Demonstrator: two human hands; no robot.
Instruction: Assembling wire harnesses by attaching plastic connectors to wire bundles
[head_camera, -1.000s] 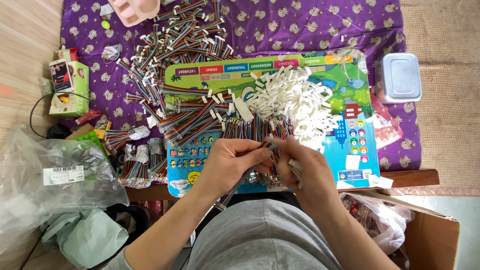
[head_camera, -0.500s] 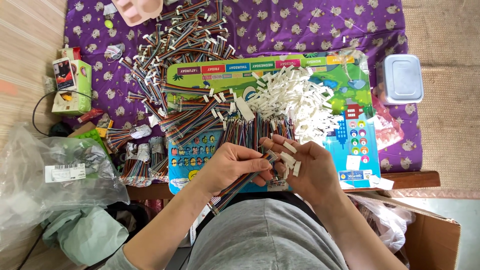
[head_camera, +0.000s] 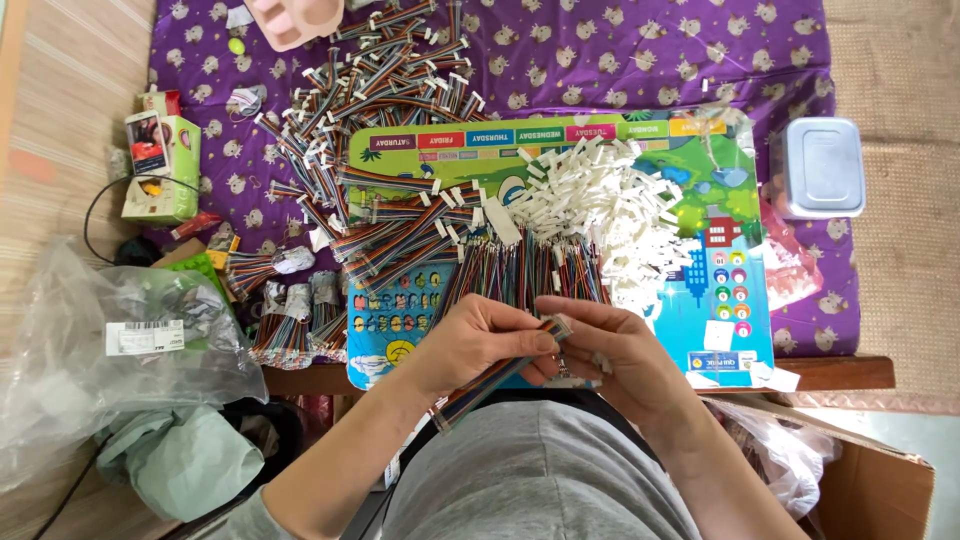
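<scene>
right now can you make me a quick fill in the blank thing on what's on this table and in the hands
1. Both hands, left hand and right hand, hold a multicoloured ribbon ____.
2. The pile of loose connectors on the colourful mat is ____ in colour.
3. The cloth over the table is ____ with small animal prints.
4. The grey lidded box lies to the person's ____.

Missing words: cable; white; purple; right

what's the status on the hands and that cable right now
Left hand gripping rainbow ribbon cable. Right hand pinching its white connector end. Nothing in the way.
</scene>
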